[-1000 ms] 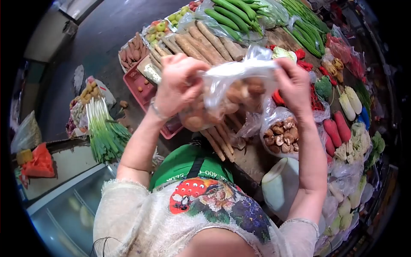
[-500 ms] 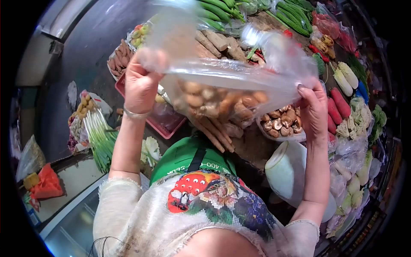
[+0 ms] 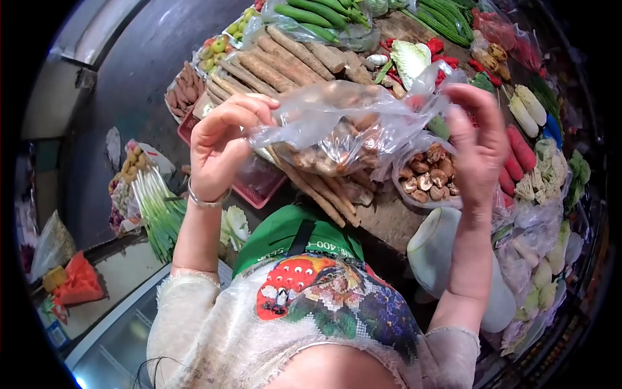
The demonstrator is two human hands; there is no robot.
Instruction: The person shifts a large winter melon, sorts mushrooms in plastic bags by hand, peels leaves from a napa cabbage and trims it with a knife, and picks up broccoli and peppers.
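Observation:
A clear plastic bag [image 3: 337, 126] with brown, rounded produce inside lies over the long brown roots [image 3: 282, 61]. At the bag's left edge is my left hand [image 3: 223, 139], thumb and fingers curved but apart, wearing a bracelet. My right hand [image 3: 478, 139] is raised beside the bag's right end, slightly blurred, with a gap between thumb and fingers. Below the bag's right end sits an open bag of mushrooms [image 3: 429, 174]. The bag's film partly hides the produce inside.
Cucumbers [image 3: 317, 16] and a cabbage piece [image 3: 411, 61] lie beyond the roots. A red basket [image 3: 259, 188] is at the left, a large pale gourd [image 3: 434, 249] near my right forearm. Red radishes [image 3: 518, 155] lie at the right; spring onions [image 3: 155, 207] at the far left.
The bag, earlier stretched between both hands with its upper film raised, has come down and slackened over the roots. My fingers have loosened from its edges.

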